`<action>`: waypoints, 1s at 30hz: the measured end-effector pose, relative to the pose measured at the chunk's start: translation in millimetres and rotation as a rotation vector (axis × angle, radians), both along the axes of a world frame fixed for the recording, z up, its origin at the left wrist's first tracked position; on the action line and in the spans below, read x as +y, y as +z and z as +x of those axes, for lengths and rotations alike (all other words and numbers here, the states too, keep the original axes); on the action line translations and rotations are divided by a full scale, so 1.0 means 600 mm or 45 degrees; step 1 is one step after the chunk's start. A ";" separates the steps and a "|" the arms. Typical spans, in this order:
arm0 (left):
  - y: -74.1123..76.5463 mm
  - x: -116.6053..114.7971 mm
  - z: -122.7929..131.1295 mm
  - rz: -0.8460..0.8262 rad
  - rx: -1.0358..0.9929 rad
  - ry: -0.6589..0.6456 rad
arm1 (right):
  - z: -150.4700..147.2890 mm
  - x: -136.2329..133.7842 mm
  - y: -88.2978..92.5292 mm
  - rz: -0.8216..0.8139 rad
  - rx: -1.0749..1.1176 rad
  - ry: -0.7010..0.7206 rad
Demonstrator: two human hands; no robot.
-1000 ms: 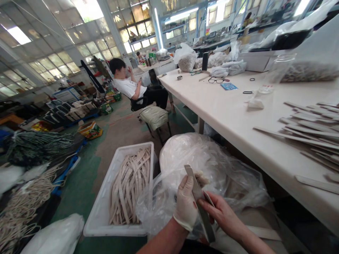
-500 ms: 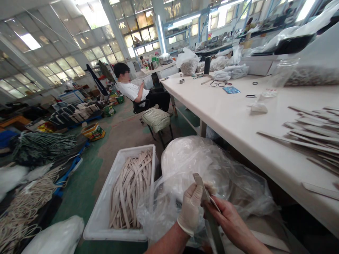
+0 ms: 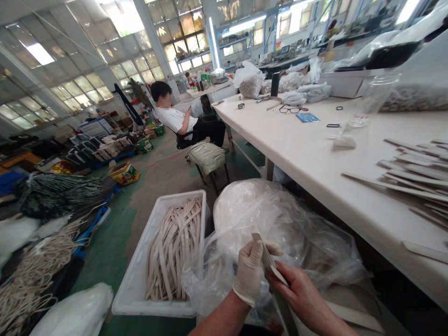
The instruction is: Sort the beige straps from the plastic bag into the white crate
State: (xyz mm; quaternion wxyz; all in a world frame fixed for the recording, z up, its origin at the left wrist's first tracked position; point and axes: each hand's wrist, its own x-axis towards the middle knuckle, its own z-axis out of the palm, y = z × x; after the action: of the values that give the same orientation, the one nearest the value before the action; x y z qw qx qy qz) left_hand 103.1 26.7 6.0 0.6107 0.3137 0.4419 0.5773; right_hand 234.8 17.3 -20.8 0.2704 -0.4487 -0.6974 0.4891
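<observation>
My left hand (image 3: 249, 270), in a white glove, is closed around the upper part of a long flat grey strip (image 3: 262, 246). My bare right hand (image 3: 297, 290) pinches the same strip just below, with a small pale piece under its fingers. The strip runs down towards the bottom edge of the view. Both hands are above a crumpled clear plastic bag (image 3: 280, 224) beside the table. A white bin (image 3: 140, 275) full of beige strips (image 3: 175, 247) stands on the floor to the left of my hands.
A long white table (image 3: 308, 154) runs along the right, with a spread of flat strips (image 3: 416, 172), glasses (image 3: 290, 109) and bags on it. A person in a white shirt (image 3: 175, 119) sits farther back, near a padded stool (image 3: 207, 156). Cord bundles (image 3: 35, 266) lie on the left floor.
The strip has slid downward through my hands, so less of it sticks out above the left hand. The view has shifted slightly.
</observation>
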 end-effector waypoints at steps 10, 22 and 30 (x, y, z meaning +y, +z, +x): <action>-0.001 0.002 -0.008 -0.010 -0.019 -0.030 | 0.009 0.008 0.016 0.086 -0.022 0.045; 0.008 0.006 -0.015 0.066 -0.004 -0.233 | 0.012 0.003 0.012 0.018 0.028 0.102; 0.010 0.020 -0.032 0.147 -0.211 0.004 | 0.009 0.005 0.006 0.030 -0.012 0.110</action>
State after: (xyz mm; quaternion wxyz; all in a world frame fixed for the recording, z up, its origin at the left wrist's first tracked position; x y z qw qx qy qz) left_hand 84.1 38.5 12.0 0.6252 0.2988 0.3564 0.6268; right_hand 240.2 20.5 -17.5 0.2510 -0.4173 -0.7231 0.4898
